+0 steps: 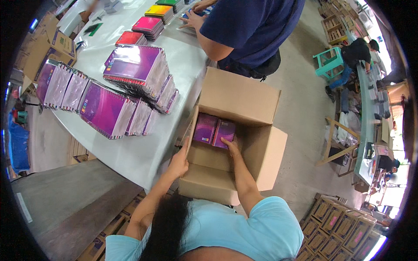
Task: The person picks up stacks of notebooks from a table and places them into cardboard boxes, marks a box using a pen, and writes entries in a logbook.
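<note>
An open cardboard box (213, 163) stands in front of me with its flaps spread. Inside, against its far end, two purple spiral notebooks (204, 129) show side by side; whether more lie beneath them is hidden. My right hand (232, 145) reaches into the box and grips the right-hand notebook (225, 130) at its near edge, thumb on the cover. My left hand (178, 163) holds the box's left side, its fingertips partly out of sight. To the left on the table, stacks of purple spiral notebooks (130, 65) stand beside a leaning row of them (102, 106).
The white table (143, 152) borders the box on the left. Red, pink, yellow and green notebooks (148, 27) lie at its far end. A person in a navy shirt (252, 30) works just beyond the box. Packed cartons (339, 226) are piled at the lower right.
</note>
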`<state>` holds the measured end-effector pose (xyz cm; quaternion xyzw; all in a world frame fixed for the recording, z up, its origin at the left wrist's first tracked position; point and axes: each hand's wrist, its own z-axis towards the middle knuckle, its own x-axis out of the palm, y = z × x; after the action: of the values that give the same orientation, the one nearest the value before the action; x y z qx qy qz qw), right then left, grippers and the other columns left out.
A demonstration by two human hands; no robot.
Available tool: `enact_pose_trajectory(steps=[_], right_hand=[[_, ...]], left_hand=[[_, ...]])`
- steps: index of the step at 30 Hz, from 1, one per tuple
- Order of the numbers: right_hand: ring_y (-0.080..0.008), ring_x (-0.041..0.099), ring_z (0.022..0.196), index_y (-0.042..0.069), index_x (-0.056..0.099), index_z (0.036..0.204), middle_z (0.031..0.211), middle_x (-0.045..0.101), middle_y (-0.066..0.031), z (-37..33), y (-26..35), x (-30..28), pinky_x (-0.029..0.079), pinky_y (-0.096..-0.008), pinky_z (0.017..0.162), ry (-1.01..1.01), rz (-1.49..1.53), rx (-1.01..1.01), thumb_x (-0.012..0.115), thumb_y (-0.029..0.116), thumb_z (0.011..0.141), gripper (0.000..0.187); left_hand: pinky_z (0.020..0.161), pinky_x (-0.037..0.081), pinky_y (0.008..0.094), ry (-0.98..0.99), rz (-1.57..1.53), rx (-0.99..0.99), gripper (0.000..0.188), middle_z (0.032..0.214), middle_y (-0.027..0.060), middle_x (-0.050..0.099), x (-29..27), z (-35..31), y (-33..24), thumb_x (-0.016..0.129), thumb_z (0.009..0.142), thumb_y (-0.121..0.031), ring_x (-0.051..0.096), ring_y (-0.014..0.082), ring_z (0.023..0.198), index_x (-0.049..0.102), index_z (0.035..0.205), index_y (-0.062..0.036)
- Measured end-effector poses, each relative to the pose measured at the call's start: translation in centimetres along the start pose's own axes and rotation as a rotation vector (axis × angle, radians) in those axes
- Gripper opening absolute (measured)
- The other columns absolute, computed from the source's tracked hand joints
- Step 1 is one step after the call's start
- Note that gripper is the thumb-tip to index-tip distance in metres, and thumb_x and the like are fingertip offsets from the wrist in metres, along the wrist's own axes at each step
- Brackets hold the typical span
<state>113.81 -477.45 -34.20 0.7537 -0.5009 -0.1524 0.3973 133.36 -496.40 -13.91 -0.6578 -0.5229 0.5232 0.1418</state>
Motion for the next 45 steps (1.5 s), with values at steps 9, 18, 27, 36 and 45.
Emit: enact_pose_trajectory(steps=[9, 18, 27, 36, 45], right_hand=[[-0.0256, 0.054, 0.109, -0.001, 0.045, 0.125, 0.119, 0.056, -0.0150, -3.5, -1.6, 0.5, 0.040, -0.0349, 0.095, -0.213, -0.122, -0.127, 0.082, 0.027, 0.064, 0.077], [-0.0326, 0.034, 0.128, 0.007, 0.023, 0.142, 0.141, 0.032, -0.0165, -6.2, 0.2, 1.8, 0.027, -0.0531, 0.103, -0.307, 0.325, 0.055, 0.065, 0.062, 0.070, 0.100], [-0.0392, 0.013, 0.135, 0.022, 0.016, 0.144, 0.149, 0.018, -0.0075, -6.0, -0.1, 9.3, 0.005, -0.0755, 0.095, -0.168, 1.136, 0.087, 0.039, 0.090, 0.058, 0.113], [-0.0332, 0.024, 0.134, 0.001, 0.015, 0.143, 0.148, 0.019, -0.0177, -5.2, -2.2, 5.9, 0.022, -0.0473, 0.108, -1.167, -0.058, 0.126, 0.056, 0.078, 0.063, 0.118], [-0.0304, 0.040, 0.125, -0.011, 0.024, 0.136, 0.139, 0.034, -0.0266, -3.1, 0.3, 0.0, 0.031, -0.0370, 0.104, 0.025, 0.140, -0.089, 0.065, 0.060, 0.072, 0.104]], left_hand=[[0.087, 0.043, 0.0456, 0.045, -0.094, 0.146, 0.093, 0.133, 0.0287, 0.037, 0.9, -2.9, 0.2, 0.042, 0.067, 0.011, 0.047, 0.0460, 0.110, 0.004, 0.146, -0.0189], [0.098, 0.035, 0.0456, -0.066, -0.036, 0.103, 0.094, 0.141, 0.0228, 0.031, 1.9, -4.8, 0.7, 0.059, 0.068, 0.002, 0.048, 0.0349, 0.118, 0.010, 0.146, -0.0188], [0.098, 0.007, 0.0751, -0.046, 0.613, 0.597, 0.027, 0.103, -0.0057, 0.060, 7.7, -10.4, 3.7, 0.060, 0.072, -0.018, 0.055, 0.0145, 0.099, 0.063, 0.099, -0.0209], [0.100, 0.007, 0.0734, -0.105, 0.591, 0.616, 0.025, 0.083, -0.0076, 0.057, 7.9, -10.7, 4.0, 0.057, 0.072, -0.007, 0.054, 0.0112, 0.081, 0.062, 0.091, -0.0217], [0.100, 0.009, 0.0726, 0.027, 0.624, 0.634, 0.020, 0.095, -0.0062, 0.057, 7.8, -9.8, 4.9, 0.057, 0.079, -0.020, 0.054, 0.0130, 0.095, 0.060, 0.099, -0.0244]])
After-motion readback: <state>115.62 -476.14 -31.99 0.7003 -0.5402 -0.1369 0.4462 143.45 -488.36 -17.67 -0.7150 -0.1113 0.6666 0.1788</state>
